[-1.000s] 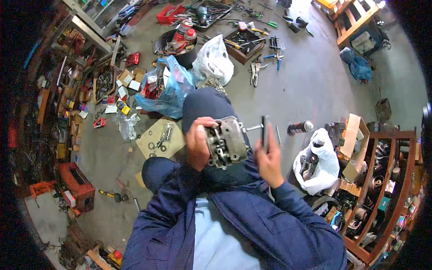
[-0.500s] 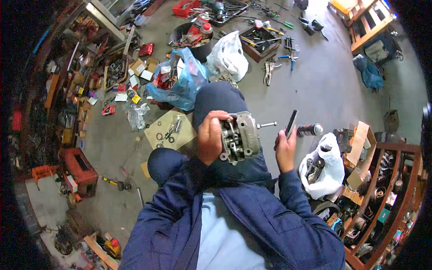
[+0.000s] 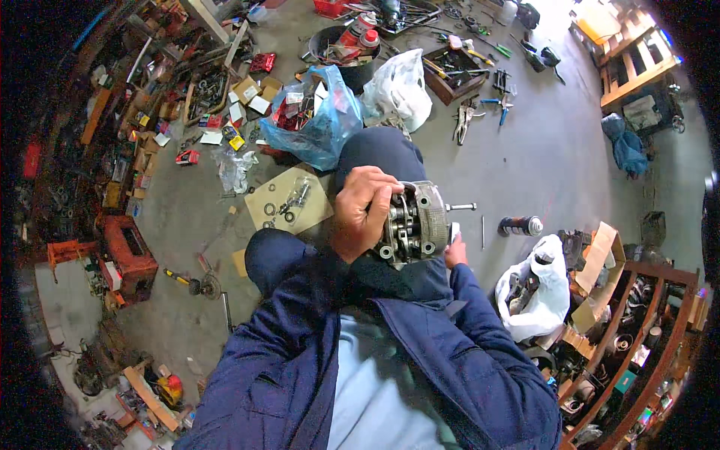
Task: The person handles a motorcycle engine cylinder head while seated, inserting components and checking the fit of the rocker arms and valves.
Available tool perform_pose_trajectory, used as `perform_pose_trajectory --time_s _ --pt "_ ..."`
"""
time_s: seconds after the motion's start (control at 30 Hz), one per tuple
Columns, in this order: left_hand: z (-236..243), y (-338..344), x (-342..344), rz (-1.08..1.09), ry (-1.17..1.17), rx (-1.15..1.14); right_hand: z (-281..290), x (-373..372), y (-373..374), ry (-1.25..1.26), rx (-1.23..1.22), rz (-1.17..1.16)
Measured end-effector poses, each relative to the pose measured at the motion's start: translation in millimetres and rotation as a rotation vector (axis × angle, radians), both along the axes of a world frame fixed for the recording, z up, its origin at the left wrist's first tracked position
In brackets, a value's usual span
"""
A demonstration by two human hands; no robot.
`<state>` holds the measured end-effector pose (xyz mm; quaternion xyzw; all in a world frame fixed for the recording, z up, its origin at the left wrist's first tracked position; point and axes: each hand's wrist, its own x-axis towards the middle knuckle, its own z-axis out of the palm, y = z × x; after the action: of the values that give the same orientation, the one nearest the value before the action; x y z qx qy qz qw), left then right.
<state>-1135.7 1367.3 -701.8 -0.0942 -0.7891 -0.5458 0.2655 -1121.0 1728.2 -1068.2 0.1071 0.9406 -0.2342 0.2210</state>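
Note:
My left hand [image 3: 362, 210] grips the left side of a grey metal engine cylinder head [image 3: 429, 223], fingers over its top edge. The casting is held above my knee, with rocker parts showing in its open face. A long bolt [image 3: 463, 206] sticks out from its right side. Close against the casting's lower right is my right hand [image 3: 456, 253], closed on a flat bar. Only a short, bright part of that flat bar [image 3: 454, 230] shows; the rest is hidden. A thin metal rod [image 3: 483, 232] lies on the floor just right of my right hand.
To the right are a spray can [image 3: 519, 226], a white bag of parts [image 3: 534, 292] and a wooden rack [image 3: 637, 337]. Ahead stand a blue bag [image 3: 319, 124] and a tool box [image 3: 454, 79]. Small parts lie on a cardboard sheet [image 3: 262, 202] at left.
My right hand has moved left, bringing the flat bar against the right side of the cylinder head. My left hand has tilted the casting slightly. The view has shifted a little.

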Motion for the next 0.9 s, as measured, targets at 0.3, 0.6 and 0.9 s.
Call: perform_pose_trajectory --time_s 0.3,0.6,0.9 --pt "43 -29 -12 -0.157 -0.308 -0.140 264 -76 -60 0.241 -0.858 -0.050" --pt "58 -32 -33 -0.281 -0.420 -0.435 377 -83 -84 0.130 -0.789 0.323" --pt "51 -32 -37 -0.324 -0.185 -0.704 368 -86 -86 0.466 -0.937 0.377"
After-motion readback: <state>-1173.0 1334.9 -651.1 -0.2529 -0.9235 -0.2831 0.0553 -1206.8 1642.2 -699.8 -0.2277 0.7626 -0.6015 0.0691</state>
